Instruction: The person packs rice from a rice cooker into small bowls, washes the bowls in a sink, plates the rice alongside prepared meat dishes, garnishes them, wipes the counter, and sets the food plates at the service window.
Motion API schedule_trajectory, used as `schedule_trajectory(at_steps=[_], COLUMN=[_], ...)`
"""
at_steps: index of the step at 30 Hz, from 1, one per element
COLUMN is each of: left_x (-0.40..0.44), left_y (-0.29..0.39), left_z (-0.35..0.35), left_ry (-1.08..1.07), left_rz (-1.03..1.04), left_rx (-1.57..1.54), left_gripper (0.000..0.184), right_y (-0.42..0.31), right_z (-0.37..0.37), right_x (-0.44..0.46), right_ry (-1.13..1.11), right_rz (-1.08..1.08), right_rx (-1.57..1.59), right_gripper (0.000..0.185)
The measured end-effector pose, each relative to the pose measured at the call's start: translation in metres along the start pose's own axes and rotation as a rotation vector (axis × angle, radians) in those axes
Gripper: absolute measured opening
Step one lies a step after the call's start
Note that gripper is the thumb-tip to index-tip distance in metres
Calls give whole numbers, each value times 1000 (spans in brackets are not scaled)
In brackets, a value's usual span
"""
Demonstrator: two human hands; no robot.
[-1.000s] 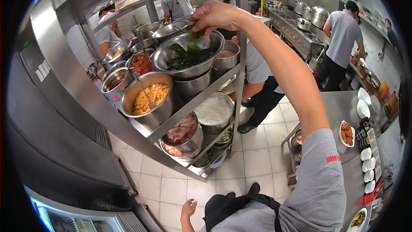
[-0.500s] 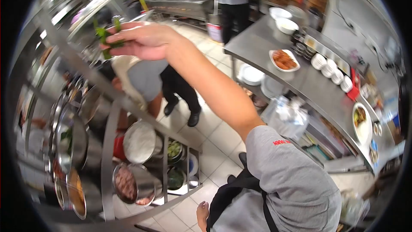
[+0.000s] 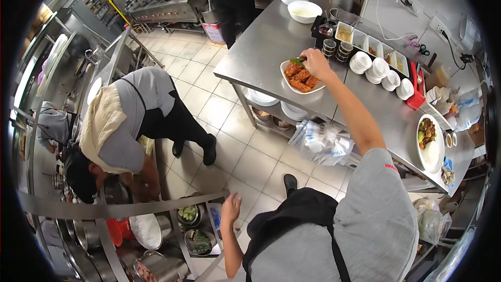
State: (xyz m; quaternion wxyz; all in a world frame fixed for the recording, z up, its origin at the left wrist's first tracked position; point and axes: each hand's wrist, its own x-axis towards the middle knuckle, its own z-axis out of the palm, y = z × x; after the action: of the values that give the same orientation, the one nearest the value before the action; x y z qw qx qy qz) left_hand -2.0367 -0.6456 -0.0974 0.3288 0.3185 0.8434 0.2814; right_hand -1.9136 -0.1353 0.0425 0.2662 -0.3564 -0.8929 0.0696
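Note:
My right hand (image 3: 316, 63) is over the left side of a white square dish (image 3: 308, 91). Its fingers pinch green herb leaves (image 3: 297, 61), which touch the far edge of the food. Glossy red-orange fried pieces (image 3: 300, 77) fill that dish, which rests on the steel table. Down at my left side, my left hand (image 3: 230, 210) hangs near the corner of a metal rack, fingers loosely apart and holding nothing that I can see.
On the steel table (image 3: 255, 47) stand white bowls (image 3: 305, 12), stacked small cups (image 3: 360, 62), a red holder (image 3: 416, 96) and an oval plate (image 3: 431, 156) of food. A co-worker (image 3: 138, 109) bends over pans at the left. Another person (image 3: 227, 0) stands near the stove (image 3: 167, 2).
My right hand has swung from the rack at the left to the dish on the table, carrying the green leaves. My view has turned with it. The co-worker at the left now shows bent over.

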Motion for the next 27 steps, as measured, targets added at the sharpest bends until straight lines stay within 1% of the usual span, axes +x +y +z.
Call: schedule_trajectory(at_steps=[2,5,6,9,10,14,17,22,26,27], left_x=[32,60,64,81,84,109,125,156,176,179], left_y=[39,82,90,98,104,101,112,121,125,132], left_z=[1,-1,0,-2,-4,-7,-12,-16,-15,-15], left_ry=[15,14,9,-40,-45,-81,-117,-135,-109,-145], left_rz=[69,122,131,131,124,187,203,284,382,353], left_rx=[10,30,35,-20,15,8,45,8,34,-87], left_gripper=[37,38,38,38,37,35,34,32,29,29], right_y=[15,14,17,22,28,39,29,22,22,19], right_z=[10,-8,-10,-23,-21,-10,-12,-13,-9,-13], right_x=[4,5,7,13,14,19,19,26,34,34], right_ry=[-122,-280,-307,-379,-342,-286,-270,-398,-174,-103], right_rz=[17,64,72,110,114,90,89,104,151,148], right_rx=[31,101,92,110,180,237,225,262,202,209], right_gripper=[21,25,31,30,24,15,16,16,14,14])
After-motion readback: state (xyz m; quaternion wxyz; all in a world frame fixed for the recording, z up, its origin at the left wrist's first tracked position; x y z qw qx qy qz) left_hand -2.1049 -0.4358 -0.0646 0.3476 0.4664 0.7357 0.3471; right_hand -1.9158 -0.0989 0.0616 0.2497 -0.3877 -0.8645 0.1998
